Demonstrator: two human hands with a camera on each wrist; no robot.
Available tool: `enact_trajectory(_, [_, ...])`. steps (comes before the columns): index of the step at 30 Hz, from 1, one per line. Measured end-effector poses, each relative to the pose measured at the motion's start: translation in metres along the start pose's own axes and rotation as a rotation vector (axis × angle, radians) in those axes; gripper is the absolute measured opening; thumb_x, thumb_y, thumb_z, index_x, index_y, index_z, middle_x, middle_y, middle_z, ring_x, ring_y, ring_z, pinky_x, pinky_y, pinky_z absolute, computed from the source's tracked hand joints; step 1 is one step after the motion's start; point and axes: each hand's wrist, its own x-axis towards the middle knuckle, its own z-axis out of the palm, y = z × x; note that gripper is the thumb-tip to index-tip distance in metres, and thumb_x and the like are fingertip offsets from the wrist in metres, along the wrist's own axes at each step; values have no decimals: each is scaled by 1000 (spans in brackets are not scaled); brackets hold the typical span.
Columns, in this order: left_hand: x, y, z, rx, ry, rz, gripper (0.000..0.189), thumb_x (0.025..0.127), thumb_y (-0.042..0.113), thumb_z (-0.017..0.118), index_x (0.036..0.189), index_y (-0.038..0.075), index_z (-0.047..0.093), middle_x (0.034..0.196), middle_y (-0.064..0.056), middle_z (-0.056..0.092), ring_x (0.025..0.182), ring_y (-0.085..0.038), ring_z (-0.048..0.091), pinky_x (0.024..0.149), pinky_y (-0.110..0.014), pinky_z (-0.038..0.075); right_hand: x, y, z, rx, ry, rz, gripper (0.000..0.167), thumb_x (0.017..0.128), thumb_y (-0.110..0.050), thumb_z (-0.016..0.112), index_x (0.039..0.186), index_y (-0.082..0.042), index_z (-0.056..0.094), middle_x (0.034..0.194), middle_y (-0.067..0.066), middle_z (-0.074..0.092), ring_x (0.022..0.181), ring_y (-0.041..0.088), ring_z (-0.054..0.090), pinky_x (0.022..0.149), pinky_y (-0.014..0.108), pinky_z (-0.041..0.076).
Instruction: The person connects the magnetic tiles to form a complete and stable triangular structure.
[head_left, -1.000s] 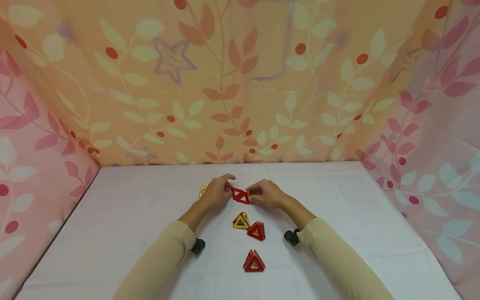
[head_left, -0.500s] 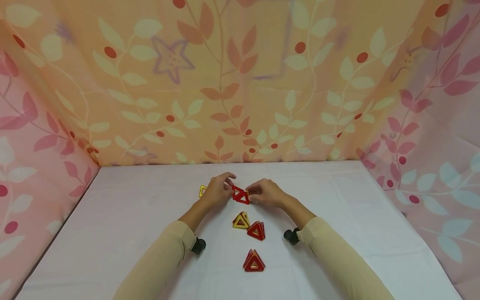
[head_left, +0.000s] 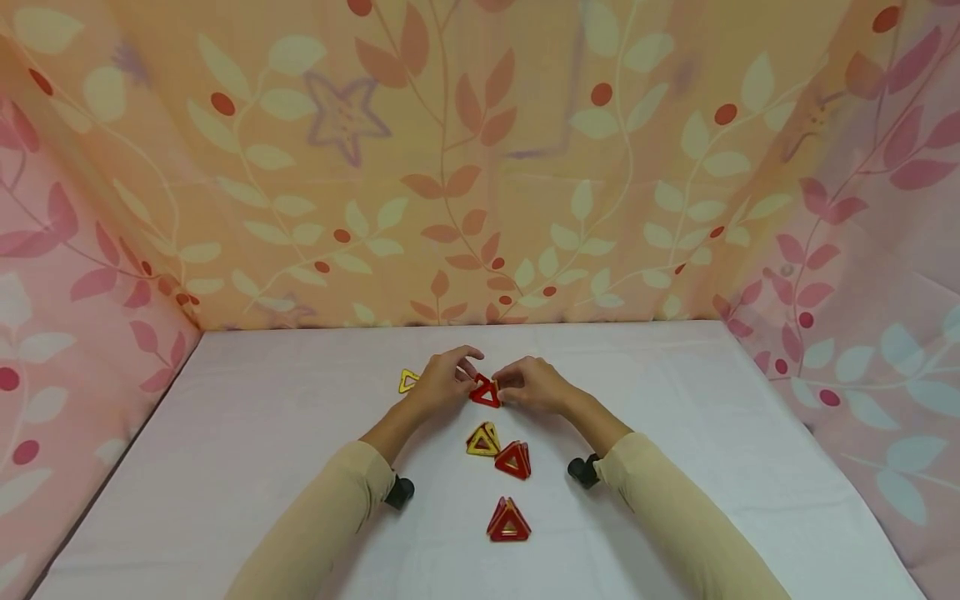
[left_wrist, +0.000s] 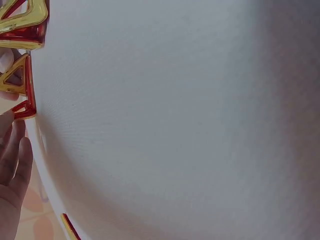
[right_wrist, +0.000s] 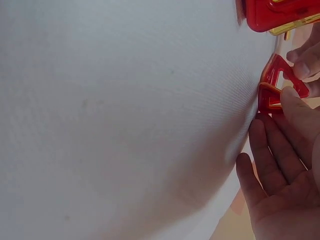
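Note:
Red triangular magnetic tiles (head_left: 483,403) stand between my two hands at the far middle of the table. My left hand (head_left: 447,380) pinches the left red tile, which tilts up; in the left wrist view its thumb lies on the red corner (left_wrist: 26,114). My right hand (head_left: 536,387) holds the joined tiles from the right. In the right wrist view the right thumb presses a red tile with an orange edge (right_wrist: 264,104), while fingertips (right_wrist: 306,69) of the left hand touch the other red tile (right_wrist: 271,70). An amber triangle (left_wrist: 21,89) faces the left wrist view.
One loose yellow triangle tile (head_left: 403,383) lies left of my left hand. Nearer me are a yellow-and-red pyramid (head_left: 482,452), a red pyramid (head_left: 513,472) beside it, and another red pyramid (head_left: 508,537) closer still. The white table (head_left: 262,417) meets a patterned curtain (head_left: 525,208) at the back.
My left hand has shifted slightly right, tipping the left red tile up and in toward the right one. More of the loose yellow tile shows. The right hand stays nearly still.

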Motion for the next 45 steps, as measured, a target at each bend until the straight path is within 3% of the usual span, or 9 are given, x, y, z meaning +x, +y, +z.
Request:
enact_trajectory(21, [-1, 4, 4, 69, -42, 17, 29, 87, -3, 72, 115, 1, 67, 87, -4, 68, 82, -17, 65, 79, -32, 56, -1, -2, 1, -28, 19, 0, 31, 88, -16, 77, 117, -7, 74, 111, 4, 73, 107, 19, 64, 90, 39, 51])
enact_trajectory(26, [-1, 4, 3, 66, -44, 42, 27, 86, -2, 73, 113, 2, 67, 88, -7, 69, 81, -16, 65, 77, -31, 56, 1, -2, 0, -45, 25, -7, 32, 87, -17, 78, 118, -7, 74, 112, 4, 73, 102, 15, 64, 84, 34, 52])
enact_trajectory(37, [-4, 2, 1, 92, -44, 50, 17, 87, -2, 73, 103, 3, 69, 85, -2, 68, 78, -14, 63, 72, -28, 54, 2, -1, 1, -32, 22, -14, 37, 87, -18, 78, 121, -5, 72, 111, 5, 73, 90, 12, 64, 79, 30, 52])
enact_trajectory(45, [-7, 0, -1, 128, -48, 10, 10, 89, 3, 72, 97, 7, 72, 86, -1, 68, 79, -15, 62, 74, -29, 53, 1, -3, -3, -44, -14, -6, 40, 92, -20, 72, 128, -5, 67, 116, 5, 71, 102, 16, 65, 89, 38, 51])
